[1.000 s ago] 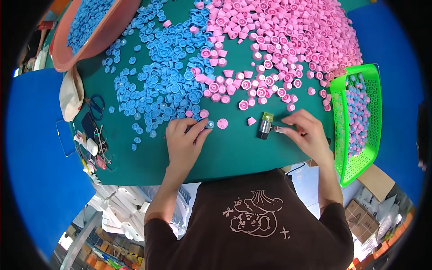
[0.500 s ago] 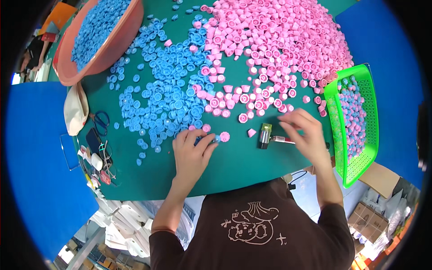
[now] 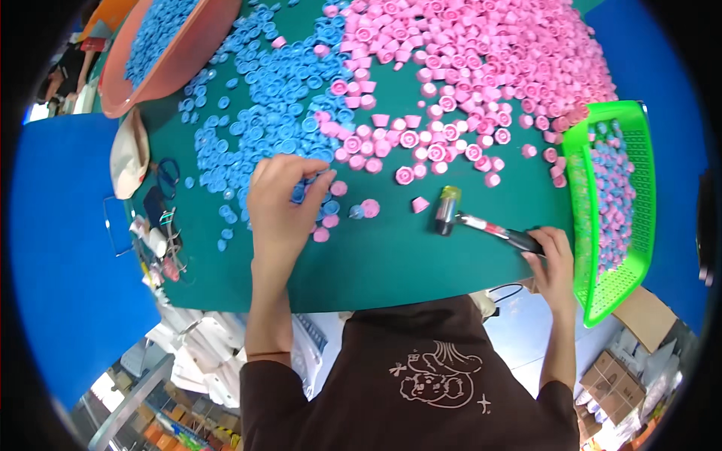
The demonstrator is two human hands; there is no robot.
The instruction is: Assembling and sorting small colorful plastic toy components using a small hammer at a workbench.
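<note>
Hammer: handle slants rightward.
Right hand: nearer, fingers round handle end.
Left hand: left of hammer, fingers barely parted, hold unclear.

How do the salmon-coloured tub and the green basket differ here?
The tub has solid walls, while the basket is perforated. The tub shows a curved rim; the basket is long and straight-sided. The tub shows only blue pieces, while the basket shows pink and blue pieces mixed. Both hold many small pieces.
</note>
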